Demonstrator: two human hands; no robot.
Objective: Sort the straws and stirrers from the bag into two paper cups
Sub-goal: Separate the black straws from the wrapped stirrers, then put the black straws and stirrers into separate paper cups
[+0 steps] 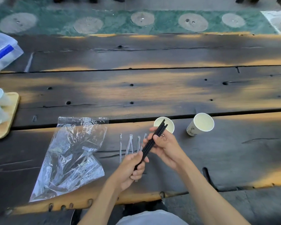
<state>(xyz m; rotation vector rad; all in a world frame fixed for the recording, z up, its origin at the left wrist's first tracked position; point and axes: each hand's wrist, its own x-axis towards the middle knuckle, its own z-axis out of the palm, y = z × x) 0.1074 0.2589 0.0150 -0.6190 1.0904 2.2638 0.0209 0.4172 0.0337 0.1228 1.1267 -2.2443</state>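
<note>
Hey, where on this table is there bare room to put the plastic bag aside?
Free: the wide planks beyond the paper cups, and right of the right cup. Crowded: between the plastic bag and the hands, where clear stirrers lie.

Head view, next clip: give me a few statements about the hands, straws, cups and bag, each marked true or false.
1. Both hands hold the black straws. True: left hand low, right hand higher.
2. The bag lies right of the cups. False: it lies left of them.
3. Clear stirrers lie on the table. True.
4. The right cup holds black straws. False: it looks empty.
5. The left cup lies tipped over. False: it stands upright.
</note>
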